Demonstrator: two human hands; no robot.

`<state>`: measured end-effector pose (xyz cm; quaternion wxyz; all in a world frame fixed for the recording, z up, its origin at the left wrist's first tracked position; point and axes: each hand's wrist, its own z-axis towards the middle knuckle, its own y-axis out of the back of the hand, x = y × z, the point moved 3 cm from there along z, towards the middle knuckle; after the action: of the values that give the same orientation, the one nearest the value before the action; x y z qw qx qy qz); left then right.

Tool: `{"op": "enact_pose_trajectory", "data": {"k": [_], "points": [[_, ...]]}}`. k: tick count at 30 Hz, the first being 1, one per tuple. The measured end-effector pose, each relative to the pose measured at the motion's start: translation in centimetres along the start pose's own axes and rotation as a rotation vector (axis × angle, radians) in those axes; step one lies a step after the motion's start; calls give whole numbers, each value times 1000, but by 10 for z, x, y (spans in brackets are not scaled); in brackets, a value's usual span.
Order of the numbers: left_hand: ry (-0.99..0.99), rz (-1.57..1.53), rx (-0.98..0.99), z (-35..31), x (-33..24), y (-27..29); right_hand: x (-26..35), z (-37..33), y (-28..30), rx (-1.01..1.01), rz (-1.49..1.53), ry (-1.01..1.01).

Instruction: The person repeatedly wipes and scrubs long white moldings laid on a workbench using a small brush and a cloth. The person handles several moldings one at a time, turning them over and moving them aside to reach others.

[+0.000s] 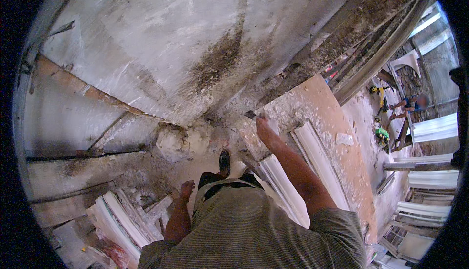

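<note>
Head view, clock faces about the picture centre, 12 up. Right hand [263, 123] is just off centre at 3, right forearm running in from 4–5. Fingers are closed around a small tool [250, 115]; only its dark, flat blade shows, pointing to 10, the rest hidden in the grip. Tool sits near centre, toward 2, by the left corner of a tan board [352, 171]. Can't tell if the blade touches anything.

Left hand [187, 189] hangs at 7, fingers slack and released, nothing visible in it.

Board spans roughly 2 to 5, strewn with pale crumbs. White moulding strip [320, 164] lies on it at 4; second white strip [287, 186] nearer the body, 4–5, partly behind the right forearm. Stack of white strips [115, 215] at 8. Dark shoe [224, 161] at 6. Big grey stained panel [146, 24] fills 10 to 12. Far off at 3: another person [415, 105], yellow ride-on toy [379, 92], green toy [382, 134].
</note>
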<state>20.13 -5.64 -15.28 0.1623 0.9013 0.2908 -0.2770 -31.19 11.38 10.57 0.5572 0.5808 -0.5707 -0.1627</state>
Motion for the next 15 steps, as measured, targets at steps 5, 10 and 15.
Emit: {"op": "enact_pose_trajectory", "data": {"k": [5, 10, 15], "points": [[49, -189, -53, 2, -3, 9, 18, -21, -5, -430, -1428, 1007], [26, -123, -33, 1, 1, 3, 25, 19, -10, -7, -313, 328], [-16, -112, -58, 2, -9, -10, -31, 72, 27, -68, -439, 255]]}}
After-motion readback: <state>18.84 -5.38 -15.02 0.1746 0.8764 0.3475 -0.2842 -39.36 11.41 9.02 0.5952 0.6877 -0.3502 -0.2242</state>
